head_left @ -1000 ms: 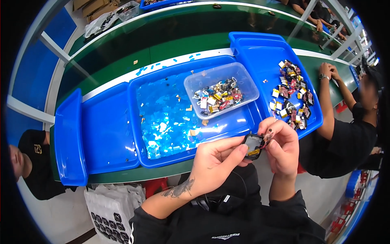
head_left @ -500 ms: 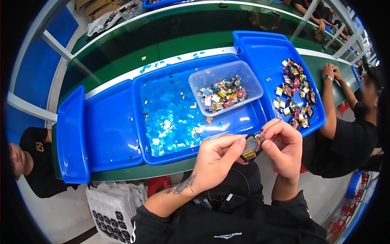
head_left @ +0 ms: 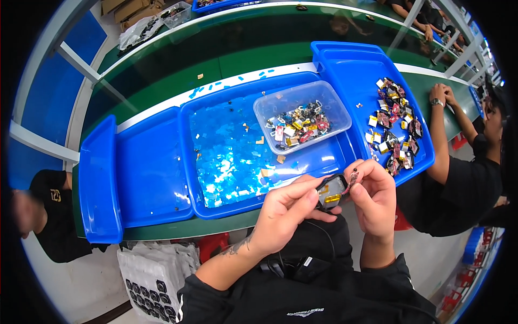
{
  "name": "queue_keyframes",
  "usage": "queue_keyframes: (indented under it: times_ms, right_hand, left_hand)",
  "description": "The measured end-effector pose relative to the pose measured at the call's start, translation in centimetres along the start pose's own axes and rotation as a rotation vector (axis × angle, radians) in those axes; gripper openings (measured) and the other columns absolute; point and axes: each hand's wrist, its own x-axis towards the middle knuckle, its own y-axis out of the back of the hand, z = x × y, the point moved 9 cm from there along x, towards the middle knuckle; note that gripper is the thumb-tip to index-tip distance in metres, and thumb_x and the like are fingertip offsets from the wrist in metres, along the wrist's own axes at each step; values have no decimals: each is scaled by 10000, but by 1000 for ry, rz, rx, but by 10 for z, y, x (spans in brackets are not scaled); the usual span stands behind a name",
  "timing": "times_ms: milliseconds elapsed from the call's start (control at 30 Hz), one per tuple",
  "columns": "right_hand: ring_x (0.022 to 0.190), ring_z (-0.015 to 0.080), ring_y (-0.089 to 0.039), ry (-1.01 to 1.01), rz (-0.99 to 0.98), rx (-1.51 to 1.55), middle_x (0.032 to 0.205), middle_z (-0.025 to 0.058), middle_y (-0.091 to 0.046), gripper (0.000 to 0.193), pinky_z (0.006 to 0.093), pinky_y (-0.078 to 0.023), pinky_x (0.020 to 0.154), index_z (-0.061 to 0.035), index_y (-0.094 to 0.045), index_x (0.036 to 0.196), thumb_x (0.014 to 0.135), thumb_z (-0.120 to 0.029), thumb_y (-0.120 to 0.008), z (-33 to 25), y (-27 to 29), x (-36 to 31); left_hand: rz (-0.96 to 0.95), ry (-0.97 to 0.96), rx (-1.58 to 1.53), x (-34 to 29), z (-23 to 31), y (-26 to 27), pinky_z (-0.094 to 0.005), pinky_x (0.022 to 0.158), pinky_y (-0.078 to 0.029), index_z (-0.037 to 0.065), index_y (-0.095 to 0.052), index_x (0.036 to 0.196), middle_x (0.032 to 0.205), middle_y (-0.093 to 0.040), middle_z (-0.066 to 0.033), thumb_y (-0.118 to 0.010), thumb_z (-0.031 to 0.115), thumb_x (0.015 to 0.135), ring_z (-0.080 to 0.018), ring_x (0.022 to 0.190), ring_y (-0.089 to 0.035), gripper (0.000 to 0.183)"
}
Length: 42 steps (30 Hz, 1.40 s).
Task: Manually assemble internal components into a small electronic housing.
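My left hand grips a small black device casing between thumb and fingers, tilted so its inside faces up. A grey inner surface and a yellow-taped part show in it. At the casing's right edge, my right hand pinches a small reddish circuit board between thumb and forefinger. Whether the board is still joined to the casing by a wire I cannot tell. Both hands are over the near edge of the middle blue tray.
A clear plastic box of small parts stands in the middle tray among blue film pieces. Opened devices lie piled in the right tray. Another blue tray is at left. Co-workers sit on both sides.
The circuit board has come away from the casing's inside toward the right, standing more upright. The casing has turned in my left hand, showing more of its inside.
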Motion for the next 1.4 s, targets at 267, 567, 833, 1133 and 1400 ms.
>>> queue_keyframes:
  times_ms: [267, 567, 833, 1133, 1400]
  right_hand:
    - [660, 130, -577, -309, 161, 600, 919, 70, -604, 176, 256, -478, 541, -59, -459, 1101, 1026, -212, -412, 33, -32, -11]
    - [1048, 322, -520, 508, 124, -858, 1200, 176, -530, 196, 388, -438, 844, -68, -669, 890, 708, -59, -743, -55, -58, -9]
    - [1089, 378, -523, 394, 19, -906, 1166, 178, -565, 207, 433, -423, 891, -52, -659, 824, 644, -16, -755, -49, -62, -2]
    - [1161, 374, -502, 309, -118, -848, 1179, 168, -568, 192, 450, -392, 959, -53, -624, 767, 624, 6, -737, -38, -67, 2]
    - [1144, 385, -519, 379, -41, -919, 1193, 174, -546, 205, 451, -423, 943, -39, -640, 815, 650, 50, -721, -48, -73, -6]
  left_hand:
    - [27, 0, -39, -4, -3, -7, -318, 740, -560, -68, -372, 1373, 1126, -592, -161, -631, 470, 880, -225, 919, -635, 774]
    - [112, -148, -164, -11, 10, 15, -341, 916, -493, -12, -402, 1369, 1250, -550, -110, -730, 247, 851, -188, 1090, -579, 665]
    - [46, -155, -201, -16, -6, 21, -394, 1079, -366, 3, -426, 1377, 1355, -494, -150, -751, 59, 795, -243, 1261, -475, 669]
    - [43, -117, -137, -20, -12, 31, -391, 1072, -376, -13, -430, 1374, 1332, -523, -134, -787, 96, 769, -229, 1231, -507, 711]
    - [56, -112, -277, -26, -15, 29, -401, 1080, -361, -6, -421, 1372, 1313, -525, -116, -754, 299, 822, -219, 1239, -494, 712]
